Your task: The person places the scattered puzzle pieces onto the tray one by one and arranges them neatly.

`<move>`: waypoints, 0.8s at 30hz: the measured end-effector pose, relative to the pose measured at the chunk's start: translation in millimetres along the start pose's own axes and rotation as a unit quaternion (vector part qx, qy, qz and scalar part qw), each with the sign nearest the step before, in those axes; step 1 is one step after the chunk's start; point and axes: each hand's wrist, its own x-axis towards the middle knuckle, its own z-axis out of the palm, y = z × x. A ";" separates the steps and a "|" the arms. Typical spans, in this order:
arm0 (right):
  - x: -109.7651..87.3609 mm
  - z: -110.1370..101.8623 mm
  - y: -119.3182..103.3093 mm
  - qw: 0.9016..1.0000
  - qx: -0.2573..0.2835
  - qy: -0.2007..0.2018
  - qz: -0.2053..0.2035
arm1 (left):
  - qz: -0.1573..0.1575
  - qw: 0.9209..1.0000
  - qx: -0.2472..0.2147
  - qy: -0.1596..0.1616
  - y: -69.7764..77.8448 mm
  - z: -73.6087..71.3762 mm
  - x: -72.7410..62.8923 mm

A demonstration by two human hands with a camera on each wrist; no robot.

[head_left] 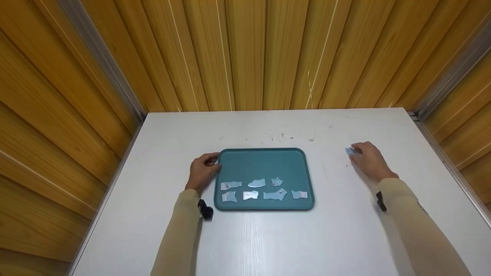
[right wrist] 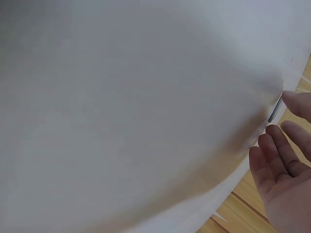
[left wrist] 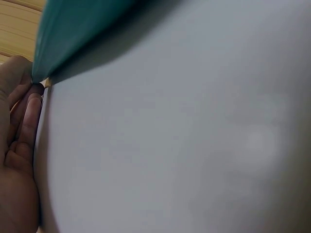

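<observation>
A teal tray lies on the white table, with several light-blue, jagged-edged scraps in two rows along its near half. My left hand is at the tray's left edge, pinching the rim between thumb and fingers. In the left wrist view the tray's corner meets those fingertips. Out to the right of the tray, my right hand holds another light-blue scrap at its fingertips, near the tabletop. The right wrist view shows this scrap edge-on as a thin dark strip beside the thumb.
Small dark specks dot the white table behind the tray. Yellow wood-look panels rise at the back and both sides, with metal posts in the corners. Black straps are worn at both wrists.
</observation>
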 end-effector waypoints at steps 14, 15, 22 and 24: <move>3.4 -4.3 3.5 0.999 -0.045 -0.024 -0.005 | -0.006 1.000 0.008 -0.001 3.0 -0.1 -1.5; 3.3 -4.6 3.5 0.999 -0.045 -0.026 -0.002 | -0.008 1.000 0.008 -0.001 3.5 -0.2 -1.6; 2.8 -6.7 3.5 0.999 -0.029 -0.034 -0.002 | -0.009 1.000 0.008 -0.002 4.5 -0.3 -2.6; 2.8 -7.4 2.8 0.999 -0.024 -0.037 -0.007 | -0.006 1.000 0.007 -0.002 3.8 -0.3 -2.5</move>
